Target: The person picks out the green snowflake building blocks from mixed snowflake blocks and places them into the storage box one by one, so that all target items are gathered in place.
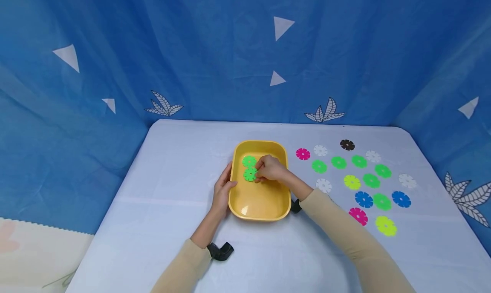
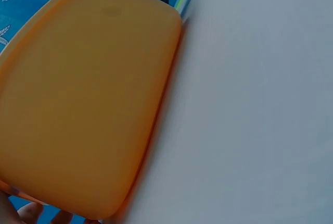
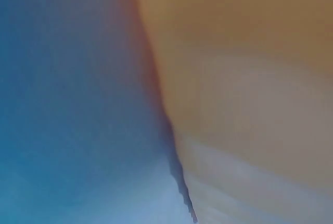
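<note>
Blue cloth printed with white leaves and triangles hangs behind and beside a pale bench [image 1: 161, 225]. Near the middle of the bench sits a yellow tray [image 1: 261, 203]. The left hand [image 1: 222, 191] rests against the tray's left wall, fingers curled loosely over the rim; the left wrist view shows only the tray's outer side [image 2: 88, 104], close up. The right hand [image 1: 271, 168] reaches into the tray at its far end and pinches a green snowflake disc [image 1: 249, 174] in its fingers, touching or just beside a second green disc [image 1: 249, 161] that lies on the tray floor. The right wrist view is blurred, probably showing the tray wall. Loose discs [image 1: 360, 178] in green, yellow, blue, pink, white and black lie scattered toward the bench's right edge.
</note>
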Motion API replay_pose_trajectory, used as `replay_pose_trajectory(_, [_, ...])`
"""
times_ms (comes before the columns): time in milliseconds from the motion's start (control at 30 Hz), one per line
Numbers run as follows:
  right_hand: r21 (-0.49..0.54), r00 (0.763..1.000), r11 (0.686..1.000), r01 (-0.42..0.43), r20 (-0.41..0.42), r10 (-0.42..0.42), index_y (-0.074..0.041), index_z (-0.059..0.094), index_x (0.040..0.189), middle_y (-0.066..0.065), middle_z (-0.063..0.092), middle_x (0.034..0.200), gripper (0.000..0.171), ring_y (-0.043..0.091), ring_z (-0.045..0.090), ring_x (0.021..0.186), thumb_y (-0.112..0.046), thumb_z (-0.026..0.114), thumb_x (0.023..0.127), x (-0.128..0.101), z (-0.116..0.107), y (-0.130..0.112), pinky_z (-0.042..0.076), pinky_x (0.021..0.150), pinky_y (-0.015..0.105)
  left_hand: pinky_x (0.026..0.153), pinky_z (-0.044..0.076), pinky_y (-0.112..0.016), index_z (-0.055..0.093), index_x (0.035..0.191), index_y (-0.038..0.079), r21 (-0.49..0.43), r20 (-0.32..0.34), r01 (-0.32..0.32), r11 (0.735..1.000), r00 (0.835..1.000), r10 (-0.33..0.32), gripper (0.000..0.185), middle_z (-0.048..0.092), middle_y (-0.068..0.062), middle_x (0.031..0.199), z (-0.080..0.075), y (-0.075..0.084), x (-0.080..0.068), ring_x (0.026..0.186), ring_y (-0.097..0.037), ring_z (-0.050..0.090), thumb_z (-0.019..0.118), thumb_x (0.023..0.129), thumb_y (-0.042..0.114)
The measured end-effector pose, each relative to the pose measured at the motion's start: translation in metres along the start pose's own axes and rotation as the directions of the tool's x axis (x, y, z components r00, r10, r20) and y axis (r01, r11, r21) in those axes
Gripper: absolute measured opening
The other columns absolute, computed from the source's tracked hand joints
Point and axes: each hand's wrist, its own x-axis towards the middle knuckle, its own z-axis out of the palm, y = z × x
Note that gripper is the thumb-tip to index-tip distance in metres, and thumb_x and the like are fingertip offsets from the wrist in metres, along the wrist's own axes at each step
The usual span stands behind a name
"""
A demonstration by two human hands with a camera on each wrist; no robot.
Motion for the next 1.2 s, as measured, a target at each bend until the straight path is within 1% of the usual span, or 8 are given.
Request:
replay_pose_trajectory(200, [0.001, 1.000, 1.000, 0.004, 0.002, -0.004, 0.007, 0.059, 0.103, 0.016, 0.062, 0.086, 0.019, 0.015, 0.070, 0.063, 0.001, 0.068, 0.087, 0.002, 0.000, 0.002, 0.057, 0.062, 0.025, 0.114, 0.032, -0.030, 0.030, 0.155, 0.018, 0.002, 0.000, -0.001, 1.000, 1.000, 0.001, 0.067, 0.026, 0.000, 0.162, 0.000, 0.000, 0.000, 0.149, -0.020, 0.025, 0.044, 0.091, 0.004])
replay_pose_trajectory(467, [-0.004, 1.000, 1.000, 0.018, 0.002, -0.018, 0.006, 0.059, 0.101, 0.015, 0.064, 0.083, 0.018, 0.015, 0.070, 0.062, 0.000, 0.069, 0.086, 0.002, 0.001, 0.003, 0.058, 0.061, 0.027, 0.102, 0.038, -0.013, 0.031, 0.155, 0.018, -0.004, 0.008, -0.012, 1.000, 1.000, 0.012, 0.067, 0.027, -0.001, 0.161, 0.000, 0.001, 0.000, 0.148, -0.021, 0.027, 0.044, 0.091, 0.003])
replay_pose_trajectory(700, [-0.057, 0.997, 0.995, 0.079, -0.003, -0.080, 0.004, 0.060, 0.100, 0.012, 0.060, 0.078, 0.017, 0.016, 0.070, 0.063, -0.003, 0.069, 0.087, 0.001, 0.001, 0.004, 0.058, 0.060, 0.027, 0.116, 0.030, -0.038, 0.031, 0.155, 0.018, -0.009, 0.003, -0.008, 1.000, 1.000, 0.008, 0.066, 0.027, -0.001, 0.161, 0.001, 0.000, 0.000, 0.148, -0.021, 0.026, 0.043, 0.091, 0.002])
replay_pose_trajectory(767, [-0.051, 0.993, 0.992, 0.119, 0.009, -0.119, 0.004, 0.061, 0.101, 0.011, 0.059, 0.079, 0.017, 0.017, 0.070, 0.065, -0.004, 0.068, 0.088, -0.003, -0.002, 0.004, 0.057, 0.061, 0.027, 0.116, 0.032, -0.037, 0.031, 0.155, 0.017, -0.013, 0.001, -0.007, 1.000, 1.000, 0.007, 0.067, 0.027, -0.002, 0.161, 0.001, 0.000, 0.000, 0.148, -0.022, 0.027, 0.043, 0.091, 0.002])
replay_pose_trajectory(867, [-0.028, 0.980, 0.980, 0.196, 0.028, -0.195, 0.005, 0.060, 0.105, 0.011, 0.058, 0.083, 0.019, 0.023, 0.072, 0.071, -0.005, 0.065, 0.090, -0.016, -0.011, 0.000, 0.058, 0.064, 0.030, 0.110, 0.037, -0.024, 0.031, 0.155, 0.017, -0.010, -0.005, -0.004, 1.000, 1.000, 0.004, 0.067, 0.028, -0.002, 0.161, 0.001, -0.001, 0.000, 0.147, -0.022, 0.028, 0.044, 0.091, 0.002])
replay_pose_trajectory(967, [0.004, 0.975, 0.976, 0.220, 0.018, -0.220, 0.007, 0.060, 0.111, 0.012, 0.058, 0.088, 0.024, 0.030, 0.072, 0.080, -0.007, 0.065, 0.092, -0.034, -0.024, -0.004, 0.059, 0.071, 0.038, 0.101, 0.038, -0.012, 0.031, 0.155, 0.017, -0.006, -0.010, 0.001, 1.000, 1.000, -0.001, 0.066, 0.028, -0.002, 0.161, 0.002, -0.001, 0.000, 0.147, -0.022, 0.028, 0.044, 0.091, 0.002])
replay_pose_trajectory(1067, [0.006, 0.977, 0.977, 0.213, -0.024, -0.213, 0.007, 0.059, 0.115, 0.013, 0.060, 0.090, 0.028, 0.034, 0.072, 0.086, -0.009, 0.063, 0.093, -0.051, -0.041, 0.002, 0.059, 0.073, 0.043, 0.103, 0.037, -0.013, 0.031, 0.155, 0.017, -0.003, -0.017, 0.004, 1.000, 1.000, -0.004, 0.066, 0.028, -0.001, 0.161, 0.002, -0.001, -0.001, 0.148, -0.021, 0.027, 0.044, 0.091, 0.002])
replay_pose_trajectory(1200, [-0.050, 0.981, 0.985, 0.163, -0.096, -0.167, 0.004, 0.061, 0.116, 0.013, 0.061, 0.092, 0.029, 0.030, 0.070, 0.083, -0.013, 0.064, 0.093, -0.064, -0.067, 0.024, 0.058, 0.072, 0.043, 0.110, 0.034, -0.020, 0.032, 0.154, 0.018, -0.005, -0.020, 0.002, 1.000, 1.000, -0.002, 0.066, 0.028, 0.000, 0.161, 0.001, 0.000, 0.000, 0.148, -0.018, 0.026, 0.044, 0.091, 0.002])
